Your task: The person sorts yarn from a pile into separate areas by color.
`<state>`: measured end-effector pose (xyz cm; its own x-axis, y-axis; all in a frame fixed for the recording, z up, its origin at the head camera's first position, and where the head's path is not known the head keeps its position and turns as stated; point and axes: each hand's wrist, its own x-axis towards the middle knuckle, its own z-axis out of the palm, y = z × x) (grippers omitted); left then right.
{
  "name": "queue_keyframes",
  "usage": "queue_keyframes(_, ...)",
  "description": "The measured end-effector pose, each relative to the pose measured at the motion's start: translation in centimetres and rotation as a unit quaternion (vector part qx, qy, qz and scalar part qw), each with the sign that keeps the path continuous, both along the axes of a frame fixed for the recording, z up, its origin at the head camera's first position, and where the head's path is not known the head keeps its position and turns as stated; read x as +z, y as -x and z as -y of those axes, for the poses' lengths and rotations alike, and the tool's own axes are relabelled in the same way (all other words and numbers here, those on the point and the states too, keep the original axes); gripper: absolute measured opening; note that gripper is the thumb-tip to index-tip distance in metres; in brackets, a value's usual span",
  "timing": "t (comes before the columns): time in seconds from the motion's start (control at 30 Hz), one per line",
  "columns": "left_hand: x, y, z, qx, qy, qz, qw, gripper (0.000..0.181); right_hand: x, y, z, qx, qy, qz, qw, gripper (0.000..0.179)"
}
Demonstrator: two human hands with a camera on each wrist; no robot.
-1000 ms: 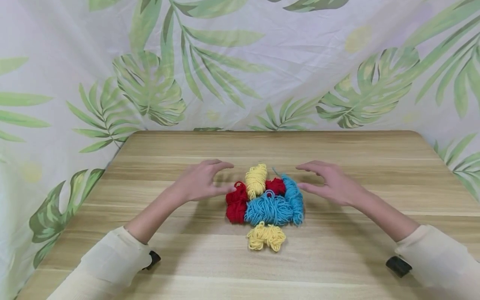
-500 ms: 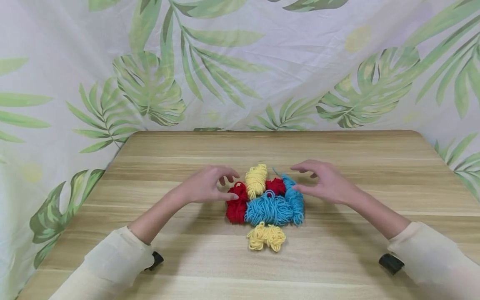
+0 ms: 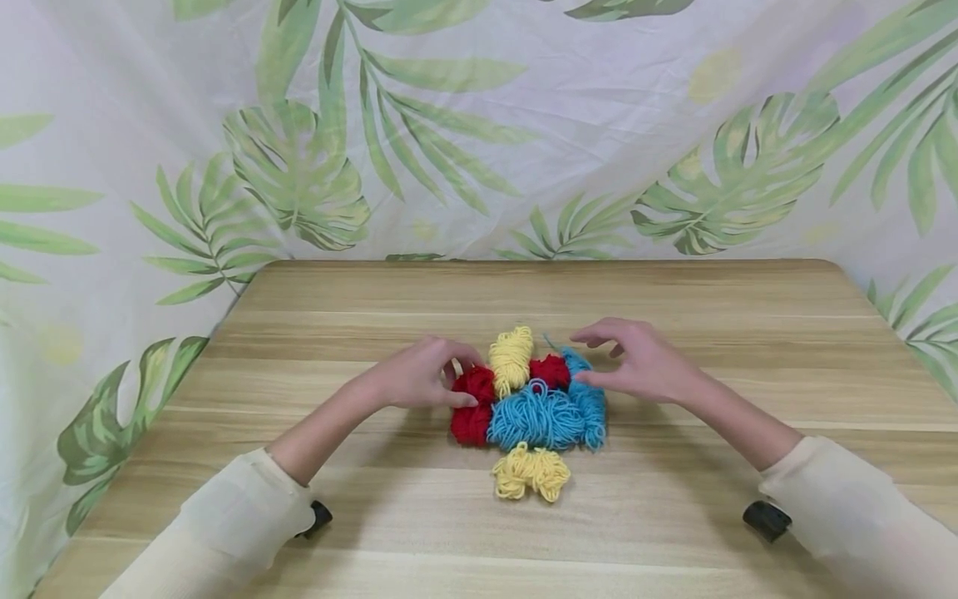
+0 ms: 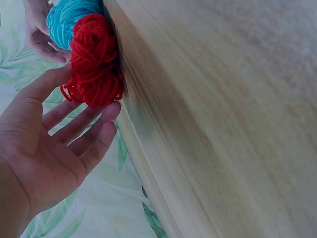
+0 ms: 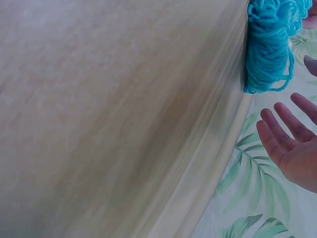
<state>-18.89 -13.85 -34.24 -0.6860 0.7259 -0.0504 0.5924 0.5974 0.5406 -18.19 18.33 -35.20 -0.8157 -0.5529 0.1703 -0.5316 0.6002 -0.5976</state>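
Observation:
Skeins of yarn lie bunched together mid-table. My left hand (image 3: 419,373) is at the red skein (image 3: 471,420) on the left; its thumb overlaps the yarn and its loosely bent fingers spread around the far end. The left wrist view shows that red skein (image 4: 96,59) beyond the fingertips; contact is hard to tell. My right hand (image 3: 642,362) hovers beside the right-hand blue skein (image 3: 589,408), with fingers spread and nothing in them. In the right wrist view a gap separates the fingers from the blue yarn (image 5: 270,54).
Between the hands also lie a yellow skein (image 3: 511,359), a small red skein (image 3: 550,372) and a second blue skein (image 3: 535,418). Another yellow skein (image 3: 531,474) sits nearer the front. The wooden table (image 3: 636,532) ends at a leaf-patterned cloth (image 3: 479,150).
Both hands have moved inward: the left one rightward and slightly down onto the red skein, the right one leftward over the blue skein. The skeins have stayed in place.

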Motion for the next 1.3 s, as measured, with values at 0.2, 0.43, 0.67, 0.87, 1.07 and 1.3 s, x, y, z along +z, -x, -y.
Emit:
queue_keyframes(0.2, -0.2, 0.2, 0.0, -0.012, -0.014, 0.011, 0.9998, 0.035, -0.2, 0.3, 0.4, -0.002, 0.001, 0.002, 1.0, 0.049)
queue_keyframes(0.43, 0.1, 0.2, -0.1, -0.011, -0.01, 0.023, 0.9996, 0.028, -0.2, 0.6, 0.6, -0.001, 0.006, 0.0, 1.0, 0.047)
queue_keyframes(0.67, 0.1, 0.3, -0.2, -0.017, -0.004, 0.031, 0.9994, 0.031, -0.2, 0.7, 0.7, 0.001, 0.002, -0.001, 1.0, 0.049)
queue_keyframes(0.87, 0.0, 0.1, -0.1, -0.012, 0.006, 0.04, 0.9991, 0.038, -0.3, 0.8, 0.9, -0.001, -0.001, 0.001, 1.0, 0.05)
queue_keyframes(1.07, -0.1, 0.1, 0.2, 0.002, 0.009, 0.052, 0.9986, 0.038, -0.4, 0.9, 1.1, 0.0, -0.006, 0.004, 1.0, 0.05)
queue_keyframes(1.3, -0.3, 0.5, -0.3, -0.004, 0.006, 0.04, 0.9992, 0.038, -0.5, 0.7, 0.8, -0.005, -0.006, 0.009, 0.9999, 0.05)
